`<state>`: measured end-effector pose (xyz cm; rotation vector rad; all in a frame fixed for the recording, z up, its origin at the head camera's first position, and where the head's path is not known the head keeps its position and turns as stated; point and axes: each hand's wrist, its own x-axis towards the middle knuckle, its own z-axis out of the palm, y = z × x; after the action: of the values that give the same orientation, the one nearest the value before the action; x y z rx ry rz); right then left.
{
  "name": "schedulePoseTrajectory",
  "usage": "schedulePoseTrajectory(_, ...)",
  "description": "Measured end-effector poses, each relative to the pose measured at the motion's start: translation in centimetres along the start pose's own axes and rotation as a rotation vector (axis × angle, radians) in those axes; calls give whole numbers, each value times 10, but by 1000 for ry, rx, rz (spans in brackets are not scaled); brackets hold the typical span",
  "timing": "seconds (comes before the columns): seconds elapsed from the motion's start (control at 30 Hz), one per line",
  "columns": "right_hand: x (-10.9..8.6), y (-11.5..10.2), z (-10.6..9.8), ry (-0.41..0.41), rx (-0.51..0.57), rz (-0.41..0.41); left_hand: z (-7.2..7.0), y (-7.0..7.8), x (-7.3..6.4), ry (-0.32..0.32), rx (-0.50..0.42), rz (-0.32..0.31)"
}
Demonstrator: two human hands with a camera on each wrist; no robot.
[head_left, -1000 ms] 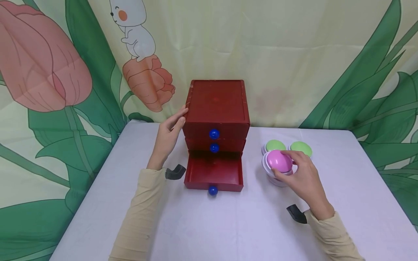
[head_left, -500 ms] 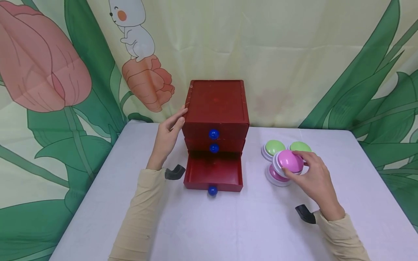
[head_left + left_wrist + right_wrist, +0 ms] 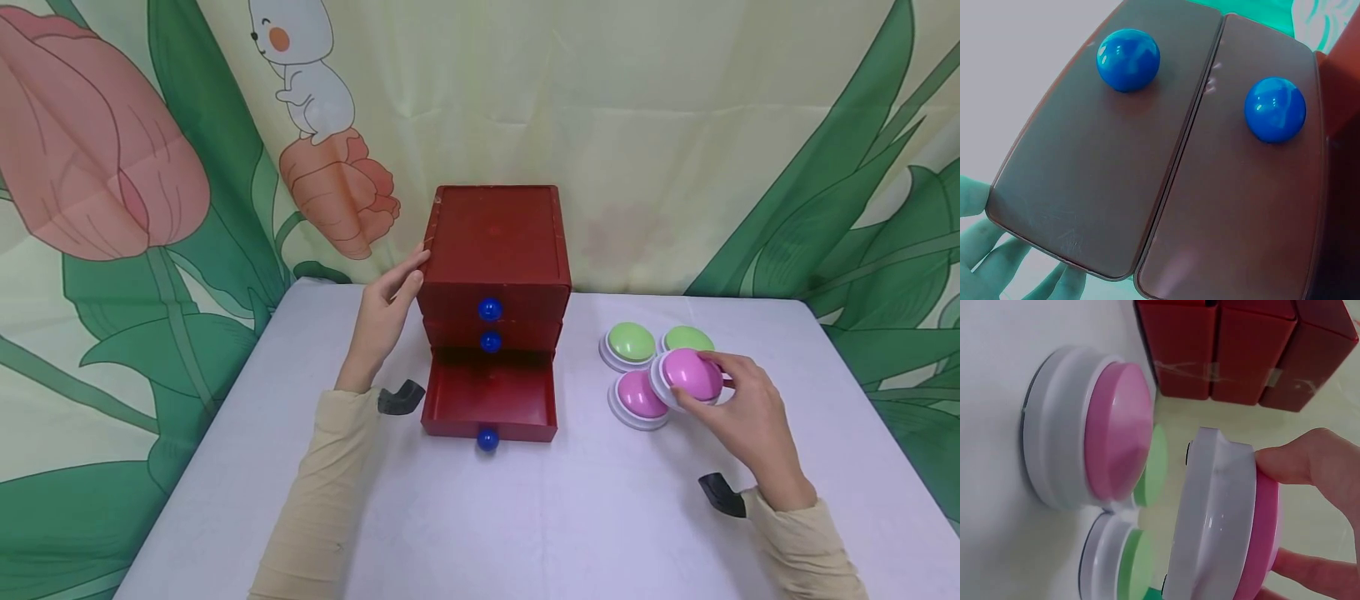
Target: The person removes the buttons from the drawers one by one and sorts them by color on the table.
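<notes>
My right hand point(image 3: 753, 421) pinches a pink push button with a white base point(image 3: 693, 373) between thumb and fingers. In the right wrist view that button point(image 3: 1219, 519) is tilted, its base clear of the tabletop. A second pink button point(image 3: 641, 394) lies just left of it, and two green buttons point(image 3: 632, 342) are behind, one partly covered by the held button. With extended fingers, my left hand point(image 3: 381, 321) touches the left side of a dark red drawer cabinet point(image 3: 495, 237). Its bottom drawer point(image 3: 493, 398) is pulled out and bare inside; the two above are closed.
Blue round knobs point(image 3: 490, 309) stick out from the drawer fronts. The cabinet stands toward the back of a white-covered table point(image 3: 585, 517), before a printed curtain point(image 3: 637, 150). A black piece point(image 3: 722, 495) juts from each sleeve cuff.
My right hand has moved the pink button to the right, from over the second pink button to beside it, uncovering that one. My left hand stays at the cabinet.
</notes>
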<state>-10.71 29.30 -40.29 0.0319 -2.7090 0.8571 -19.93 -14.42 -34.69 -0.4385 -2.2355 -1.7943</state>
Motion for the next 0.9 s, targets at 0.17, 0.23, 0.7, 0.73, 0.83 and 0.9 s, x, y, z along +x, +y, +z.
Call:
schedulePoseTrajectory(0.17,-1,8,-4,-2,-16,20,0,2,0,-5,-6,-12)
schedulePoseTrajectory(0.23,-2,11,-5,-3,-21,31,1,11,-3,-9,-3,-17)
schedulePoseTrajectory(0.7,-3,27,-9,-28,-43,75,2,33,-8,-16,2,-25)
schedulePoseTrajectory(0.73,-4,28,-9,-30,-44,76,3,32,-8,-17,3,-25)
schedulePoseTrajectory(0.83,-4,32,-8,-42,-50,82,2,22,-5,-14,-1,-23)
schedulePoseTrajectory(0.9,-4,34,-7,-51,-55,88,1,13,-2,-13,-7,-20)
